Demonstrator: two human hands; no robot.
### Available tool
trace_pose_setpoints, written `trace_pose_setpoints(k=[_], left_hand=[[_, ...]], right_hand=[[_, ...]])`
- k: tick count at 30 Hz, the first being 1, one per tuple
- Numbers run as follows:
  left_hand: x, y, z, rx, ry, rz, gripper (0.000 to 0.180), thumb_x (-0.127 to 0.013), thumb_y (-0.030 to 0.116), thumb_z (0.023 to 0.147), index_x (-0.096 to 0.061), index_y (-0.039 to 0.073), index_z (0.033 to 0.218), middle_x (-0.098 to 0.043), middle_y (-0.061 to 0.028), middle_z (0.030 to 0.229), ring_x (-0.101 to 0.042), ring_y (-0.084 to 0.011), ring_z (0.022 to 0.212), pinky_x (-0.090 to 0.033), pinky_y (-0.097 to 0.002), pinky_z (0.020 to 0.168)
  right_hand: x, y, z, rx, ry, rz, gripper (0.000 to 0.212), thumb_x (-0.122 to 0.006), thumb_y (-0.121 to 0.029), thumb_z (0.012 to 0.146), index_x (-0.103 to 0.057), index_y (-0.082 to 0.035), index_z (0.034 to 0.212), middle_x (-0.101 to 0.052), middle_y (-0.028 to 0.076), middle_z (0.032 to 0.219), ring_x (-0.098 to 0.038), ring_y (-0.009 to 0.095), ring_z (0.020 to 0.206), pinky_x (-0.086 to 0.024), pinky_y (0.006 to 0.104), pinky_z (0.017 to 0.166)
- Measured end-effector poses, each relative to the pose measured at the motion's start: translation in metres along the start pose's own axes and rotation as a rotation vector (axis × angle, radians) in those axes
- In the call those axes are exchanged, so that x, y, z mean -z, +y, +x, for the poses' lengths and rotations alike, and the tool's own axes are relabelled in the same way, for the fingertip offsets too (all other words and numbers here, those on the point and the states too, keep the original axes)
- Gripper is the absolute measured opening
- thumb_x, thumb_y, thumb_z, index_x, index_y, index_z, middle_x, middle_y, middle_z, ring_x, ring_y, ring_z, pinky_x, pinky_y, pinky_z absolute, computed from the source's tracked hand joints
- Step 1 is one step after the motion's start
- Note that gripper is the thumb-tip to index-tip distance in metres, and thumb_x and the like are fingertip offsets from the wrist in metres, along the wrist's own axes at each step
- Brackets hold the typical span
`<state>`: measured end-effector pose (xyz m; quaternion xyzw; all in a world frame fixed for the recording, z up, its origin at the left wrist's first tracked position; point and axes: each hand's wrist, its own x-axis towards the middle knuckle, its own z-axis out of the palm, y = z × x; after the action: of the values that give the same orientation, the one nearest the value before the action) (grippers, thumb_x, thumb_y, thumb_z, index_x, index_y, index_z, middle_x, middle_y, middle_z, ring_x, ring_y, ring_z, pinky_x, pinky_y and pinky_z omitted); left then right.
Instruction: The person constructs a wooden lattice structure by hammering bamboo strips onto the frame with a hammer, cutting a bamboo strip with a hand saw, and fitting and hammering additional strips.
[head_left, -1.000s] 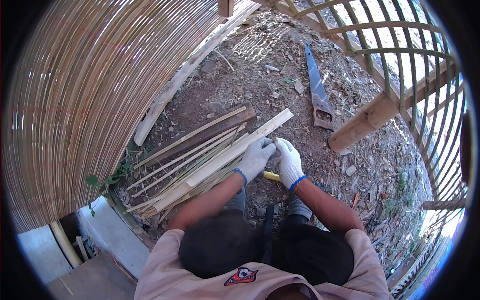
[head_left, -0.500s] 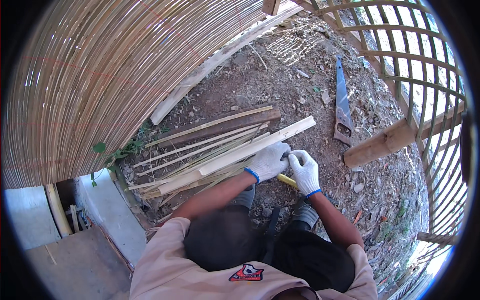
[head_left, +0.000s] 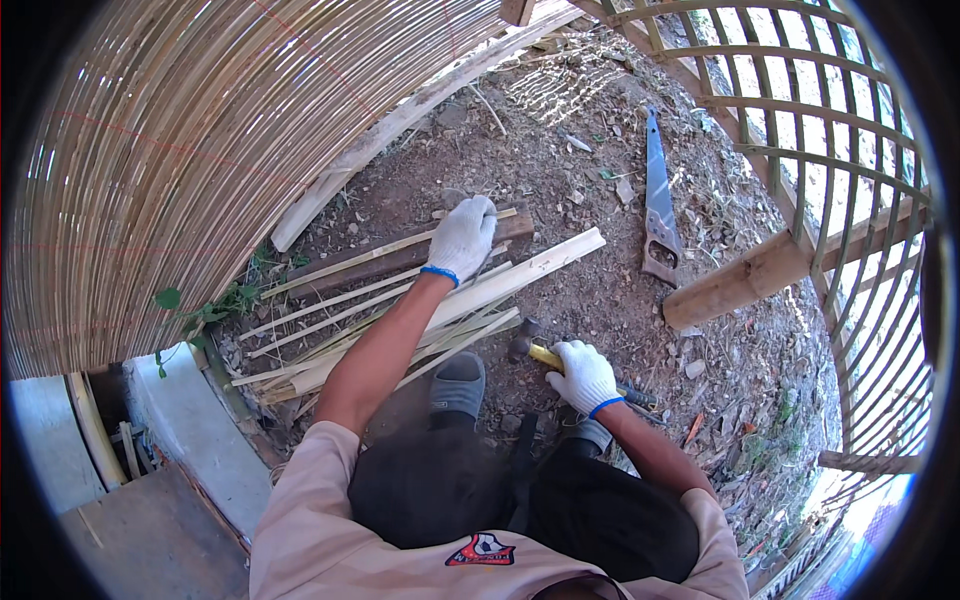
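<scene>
My left hand (head_left: 463, 240), in a white glove with a blue cuff, reaches over the dark wooden beam (head_left: 513, 229). Its fingers are closed by a thin bamboo strip (head_left: 350, 262) lying along that beam; what they hold, if anything, is hidden. Low on the right, my right hand (head_left: 584, 378), gloved the same way, is wrapped round the yellow handle of a hammer (head_left: 543, 355). The hammer's dark head points left, close to the ground. A wide split bamboo piece (head_left: 540, 265) lies under my left wrist, among several thin strips (head_left: 335, 325).
A handsaw (head_left: 660, 200) lies on the dirt to the right, near a thick bamboo post (head_left: 740, 280). A slatted bamboo screen (head_left: 200, 170) rises at left, edged by a pale plank (head_left: 400, 120). At right stands a bamboo lattice (head_left: 800, 110). My sandalled foot (head_left: 459, 385) is close to the strips.
My hands were together beside the split bamboo. The left has moved up and left to the beam; the right has dropped slightly and now grips the hammer.
</scene>
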<state>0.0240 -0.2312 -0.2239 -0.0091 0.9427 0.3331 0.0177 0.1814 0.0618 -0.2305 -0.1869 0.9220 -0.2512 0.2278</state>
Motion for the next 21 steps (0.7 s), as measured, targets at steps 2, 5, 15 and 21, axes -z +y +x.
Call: trace_pose_setpoints(k=[2, 5, 15, 21], left_hand=[[-0.009, -0.015, 0.009, -0.015, 0.009, 0.014, 0.013, -0.058, 0.018, 0.101, -0.063, 0.008, 0.109, -0.07, -0.022, 0.106, -0.068, -0.0436, 0.103, -0.055, -0.0548, 0.088], [-0.027, -0.041, 0.016, -0.103, -0.011, 0.066, 0.013, -0.06, 0.016, 0.099, -0.065, 0.008, 0.109, -0.068, -0.0224, 0.109, -0.067, -0.0439, 0.106, -0.055, -0.0543, 0.09], [-0.041, -0.02, 0.018, 0.079, 0.066, -0.011, 0.016, -0.065, 0.02, 0.096, -0.074, 0.01, 0.103, -0.071, -0.019, 0.107, -0.069, -0.0399, 0.105, -0.055, -0.052, 0.093], [-0.05, -0.025, 0.018, 0.113, 0.18, -0.031, 0.015, -0.066, 0.02, 0.094, -0.075, 0.01, 0.099, -0.071, -0.0184, 0.105, -0.069, -0.0395, 0.103, -0.055, -0.0518, 0.091]], right_hand=[[-0.006, -0.001, 0.003, -0.061, -0.022, -0.064, 0.031, -0.073, -0.023, 0.087, -0.072, -0.009, 0.115, -0.072, 0.018, 0.1, -0.072, 0.041, 0.091, -0.06, 0.0542, 0.086], [-0.014, -0.002, 0.009, -0.095, -0.039, -0.073, 0.03, -0.068, -0.019, 0.087, -0.072, -0.01, 0.115, -0.072, 0.018, 0.101, -0.073, 0.041, 0.091, -0.06, 0.0547, 0.086], [0.038, -0.009, 0.042, -0.206, -0.099, 0.528, 0.039, -0.059, -0.023, 0.101, -0.059, -0.001, 0.133, -0.073, 0.031, 0.097, -0.074, 0.047, 0.097, -0.057, 0.0518, 0.085], [0.071, -0.021, 0.112, 0.05, 0.21, 0.36, 0.04, -0.059, -0.023, 0.105, -0.055, -0.003, 0.139, -0.073, 0.029, 0.103, -0.072, 0.048, 0.097, -0.057, 0.0531, 0.083]])
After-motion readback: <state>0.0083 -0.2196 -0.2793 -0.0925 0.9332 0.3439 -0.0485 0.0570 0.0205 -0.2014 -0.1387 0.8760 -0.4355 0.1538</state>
